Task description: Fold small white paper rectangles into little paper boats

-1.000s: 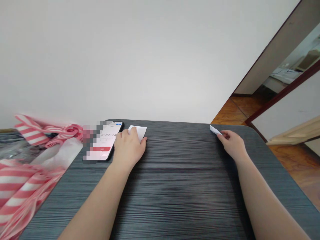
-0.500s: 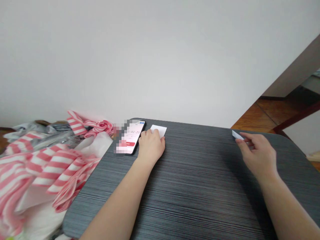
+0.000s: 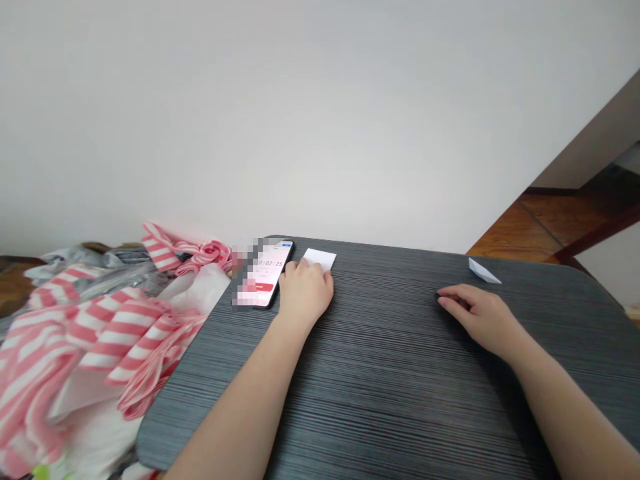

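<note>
Presently, I watch one dark table (image 3: 380,387) across the lower frame; two hands: at right, the right hand (image 3: 483,317), thumb and finger slightly apart, holding nothing; at centre, the left hand (image 3: 306,291), its grip I cannot tell; one phone (image 3: 270,270), left of centre; two papers: the white paper (image 3: 321,257), partly under left fingers, not yet uncovered; the folded paper (image 3: 484,273), right, seemingly already set down.

Dark table (image 3: 390,373) with phone (image 3: 267,272), papers (image 3: 323,259)
</note>
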A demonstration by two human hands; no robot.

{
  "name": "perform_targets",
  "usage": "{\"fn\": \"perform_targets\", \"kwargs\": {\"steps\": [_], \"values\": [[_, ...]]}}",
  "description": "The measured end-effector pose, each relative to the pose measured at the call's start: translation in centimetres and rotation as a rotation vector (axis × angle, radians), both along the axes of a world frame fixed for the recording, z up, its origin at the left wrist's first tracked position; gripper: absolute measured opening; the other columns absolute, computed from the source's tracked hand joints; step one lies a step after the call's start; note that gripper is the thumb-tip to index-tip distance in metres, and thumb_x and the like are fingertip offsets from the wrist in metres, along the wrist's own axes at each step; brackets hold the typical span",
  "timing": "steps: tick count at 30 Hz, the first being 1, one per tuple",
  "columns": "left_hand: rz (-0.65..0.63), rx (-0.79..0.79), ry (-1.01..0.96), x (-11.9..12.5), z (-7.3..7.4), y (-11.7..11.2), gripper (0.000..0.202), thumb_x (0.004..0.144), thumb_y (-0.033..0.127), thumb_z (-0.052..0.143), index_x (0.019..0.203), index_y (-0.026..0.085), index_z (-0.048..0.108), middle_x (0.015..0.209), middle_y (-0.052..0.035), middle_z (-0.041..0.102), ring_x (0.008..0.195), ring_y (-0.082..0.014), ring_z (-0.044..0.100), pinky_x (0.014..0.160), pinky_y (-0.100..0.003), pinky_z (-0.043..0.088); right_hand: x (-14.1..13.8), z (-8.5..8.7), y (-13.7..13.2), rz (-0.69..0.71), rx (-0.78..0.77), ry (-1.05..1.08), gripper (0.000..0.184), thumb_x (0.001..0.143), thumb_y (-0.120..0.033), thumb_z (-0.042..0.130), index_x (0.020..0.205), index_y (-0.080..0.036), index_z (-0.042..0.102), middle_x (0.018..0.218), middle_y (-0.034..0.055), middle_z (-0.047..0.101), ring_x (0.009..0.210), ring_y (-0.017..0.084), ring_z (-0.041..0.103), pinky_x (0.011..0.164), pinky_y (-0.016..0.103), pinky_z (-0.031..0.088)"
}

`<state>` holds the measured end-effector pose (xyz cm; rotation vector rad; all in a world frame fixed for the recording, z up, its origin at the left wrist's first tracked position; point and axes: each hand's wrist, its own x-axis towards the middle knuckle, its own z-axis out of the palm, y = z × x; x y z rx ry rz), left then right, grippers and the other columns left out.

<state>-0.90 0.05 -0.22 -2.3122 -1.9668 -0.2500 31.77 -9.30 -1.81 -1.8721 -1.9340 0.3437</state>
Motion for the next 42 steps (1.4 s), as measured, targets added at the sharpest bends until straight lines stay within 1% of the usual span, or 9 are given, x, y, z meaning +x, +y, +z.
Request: {"fn": "perform_targets", "kwargs": {"steps": [4,8,11,14,18,20,30,37,42], "values": [[0.011,-0.009,0.005,-0.02,0.0,-0.08,0.041,0.094,0.04,0.041,0.094,0.014,0.072,0.106,-0.0184,0.067,0.103,-0.0349,0.057,0.082,-0.044,0.047,0.02,0.06,-0.06,-0.003,-0.004,0.01,0.03,0.09,-0.044,0.055,0.103,-0.024,0.074,0.1,0.0045,0.076,0.084,0.025,0.071,0.075,0.037,0.054],[0.023,-0.017,0.007,0.11,0.25,-0.07,0.04,0.095,0.033,0.038,0.093,0.013,0.073,0.105,-0.0178,0.068,0.099,-0.0331,0.06,0.082,-0.043,0.047,0.1,-0.06,-0.07,-0.009,-0.013,0.016,0.03,0.09,-0.044,0.055,0.102,-0.024,0.074,0.101,0.0047,0.076,0.086,0.025,0.071,0.076,0.037,0.054],[0.021,-0.022,0.032,0.18,0.51,-0.01,0.038,0.094,0.026,0.036,0.091,0.013,0.072,0.096,-0.0174,0.07,0.097,-0.0323,0.063,0.082,-0.043,0.047,0.1,-0.11,-0.06,-0.012,-0.007,0.024,0.03,0.09,-0.044,0.056,0.102,-0.024,0.074,0.102,0.0046,0.076,0.089,0.026,0.071,0.079,0.038,0.054],[0.018,-0.042,0.058,0.09,0.6,0.12,0.038,0.094,0.023,0.035,0.092,0.012,0.071,0.089,-0.0174,0.071,0.092,-0.0319,0.066,0.079,-0.042,0.048,0.06,-0.09,-0.09,-0.021,-0.012,0.032,0.03,0.09,-0.044,0.056,0.102,-0.025,0.074,0.103,0.0042,0.076,0.091,0.026,0.071,0.08,0.038,0.054],[0.032,-0.073,0.059,-0.12,0.36,0.33,0.037,0.095,0.024,0.035,0.096,0.012,0.07,0.087,-0.0172,0.071,0.085,-0.0309,0.068,0.072,-0.038,0.05,-0.05,0.02,-0.14,-0.031,-0.016,0.03,0.03,0.09,-0.045,0.056,0.102,-0.024,0.074,0.102,0.0041,0.076,0.091,0.026,0.07,0.081,0.039,0.054],[0.032,-0.065,0.056,-0.16,0.25,0.37,0.037,0.096,0.025,0.035,0.095,0.013,0.069,0.087,-0.0168,0.071,0.083,-0.0314,0.068,0.07,-0.038,0.051,-0.1,0.1,-0.15,-0.031,-0.018,0.03,0.03,0.09,-0.045,0.056,0.102,-0.025,0.074,0.101,0.0039,0.076,0.09,0.026,0.07,0.081,0.039,0.054],[0.073,-0.063,0.033,0.09,0.59,0.19,0.032,0.097,0.024,0.035,0.102,0.012,0.065,0.087,-0.0174,0.07,0.084,-0.0318,0.069,0.071,-0.039,0.052,0.01,0.03,-0.14,-0.027,-0.016,0.041,0.029,0.09,-0.044,0.056,0.102,-0.024,0.074,0.102,0.0038,0.076,0.092,0.026,0.07,0.083,0.039,0.054],[0.067,-0.067,0.043,0.13,0.76,0.13,0.032,0.097,0.027,0.037,0.098,0.014,0.066,0.087,-0.0157,0.071,0.083,-0.0323,0.069,0.071,-0.039,0.052,0.02,0.16,-0.19,-0.026,-0.039,0.038,0.031,0.091,-0.044,0.054,0.103,-0.023,0.074,0.103,0.0042,0.076,0.093,0.026,0.07,0.083,0.039,0.054],[0.066,-0.072,0.033,0.17,0.98,-0.09,0.03,0.097,0.028,0.038,0.097,0.015,0.066,0.086,-0.0152,0.07,0.083,-0.0309,0.069,0.07,-0.037,0.05,-0.02,0.26,-0.17,-0.025,-0.032,0.027,0.03,0.091,-0.044,0.055,0.102,-0.024,0.074,0.104,0.0041,0.076,0.093,0.027,0.071,0.083,0.039,0.054]]}}
